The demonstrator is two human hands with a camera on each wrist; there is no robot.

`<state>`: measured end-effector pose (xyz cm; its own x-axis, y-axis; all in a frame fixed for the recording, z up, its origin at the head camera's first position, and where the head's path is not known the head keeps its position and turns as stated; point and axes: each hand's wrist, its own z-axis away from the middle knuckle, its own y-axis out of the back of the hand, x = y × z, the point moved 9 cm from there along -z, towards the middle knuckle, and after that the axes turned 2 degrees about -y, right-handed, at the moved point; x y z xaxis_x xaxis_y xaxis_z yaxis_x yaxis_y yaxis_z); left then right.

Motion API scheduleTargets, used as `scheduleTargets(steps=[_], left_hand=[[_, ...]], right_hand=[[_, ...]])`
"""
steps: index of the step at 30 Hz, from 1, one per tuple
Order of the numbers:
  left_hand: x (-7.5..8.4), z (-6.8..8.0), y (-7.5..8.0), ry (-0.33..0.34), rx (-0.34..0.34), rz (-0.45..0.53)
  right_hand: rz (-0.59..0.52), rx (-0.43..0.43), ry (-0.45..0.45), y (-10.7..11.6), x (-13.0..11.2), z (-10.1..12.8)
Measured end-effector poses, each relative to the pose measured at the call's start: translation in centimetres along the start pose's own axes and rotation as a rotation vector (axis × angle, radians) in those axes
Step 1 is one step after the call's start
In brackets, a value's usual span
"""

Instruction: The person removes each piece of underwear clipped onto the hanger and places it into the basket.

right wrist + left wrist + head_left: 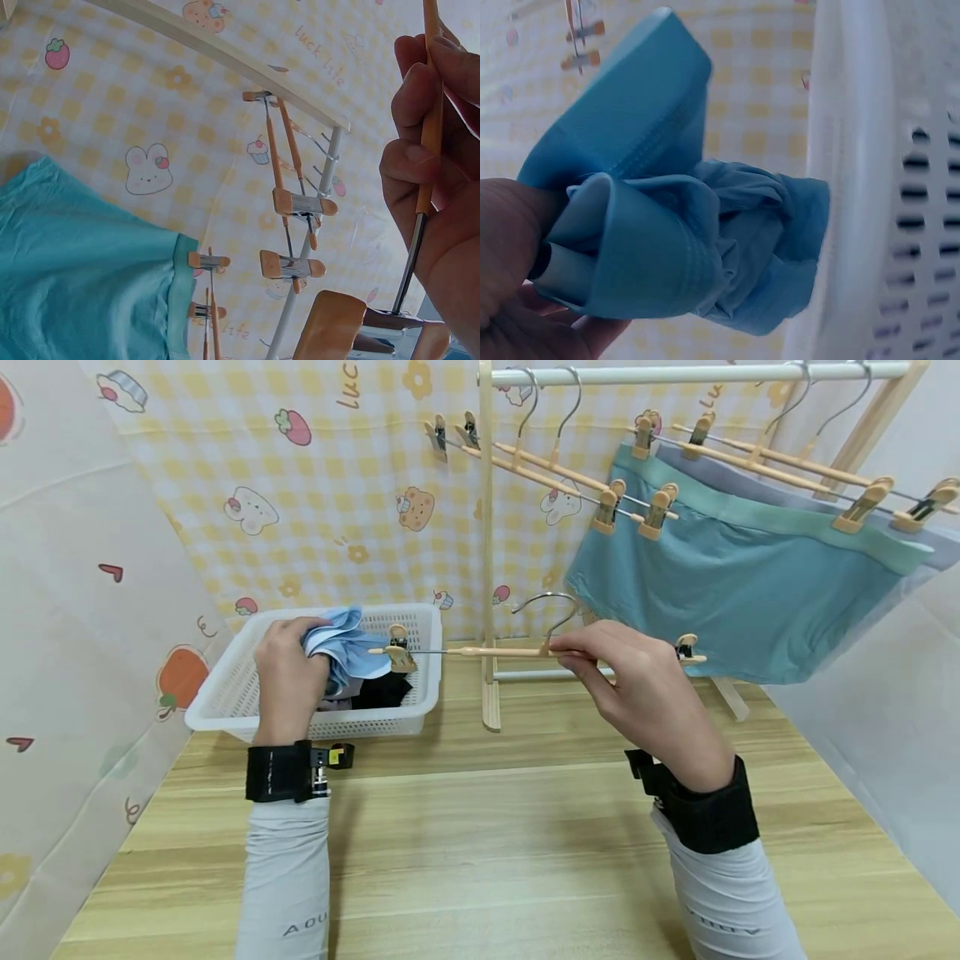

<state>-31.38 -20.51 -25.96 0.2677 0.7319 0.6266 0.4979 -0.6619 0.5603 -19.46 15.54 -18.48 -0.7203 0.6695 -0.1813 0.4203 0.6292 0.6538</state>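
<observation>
My left hand (288, 668) grips a crumpled light blue garment (348, 647) above the white basket (213, 706). Stitched bands show on this garment in the left wrist view, where my thumb and fingers hold its near end. In my right hand (637, 685), a clip hanger (480, 652) is pinched by its wooden bar, just beside the metal hook (551, 596). The hanger lies level, and its left clip (401, 652) overlaps the garment's edge in the head view. The right wrist view shows my fingers curled round the bar, with the other clip (330, 330) below.
Dark and greyish cloth (382, 691) lies in the basket. A rack (487, 543) stands at the back right. From its rail hang bare clip hangers (555, 481) and clipped teal underpants (712, 577), with a lavender garment (678, 464) behind. Under everything is a wood-grain table (480, 852).
</observation>
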Motion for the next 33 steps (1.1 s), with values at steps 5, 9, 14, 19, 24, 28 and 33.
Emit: scheduleTargets(steps=[5,9,14,19,24,28,33], left_hand=[[-2.9,-0.2,0.1,0.108,-0.041,-0.042],[-4.9,-0.3,0.5,0.189,-0.029,-0.058],[-6.7,-0.2,1.1,0.274,0.006,-0.055],[-7.4,0.1,0.9,0.357,-0.054,-0.079],[-7.6,0.4,0.5,0.412,-0.13,-0.097],[-7.3,0.4,0.7,0.417,-0.138,-0.099],[-6.6,0.4,0.8,0.402,-0.137,-0.089]], right_hand=[[-0.009,0.001,0.005,0.0,0.0,0.0],[-0.014,0.0,0.009,-0.1,-0.1,0.0],[-0.012,0.001,0.016,-0.1,-0.2,0.0],[-0.01,-0.002,0.018,-0.1,-0.2,0.0],[-0.006,-0.002,0.022,-0.1,-0.2,0.0],[-0.007,-0.002,0.024,-0.1,-0.2,0.0],[-0.007,-0.006,0.015,0.0,-0.1,0.0]])
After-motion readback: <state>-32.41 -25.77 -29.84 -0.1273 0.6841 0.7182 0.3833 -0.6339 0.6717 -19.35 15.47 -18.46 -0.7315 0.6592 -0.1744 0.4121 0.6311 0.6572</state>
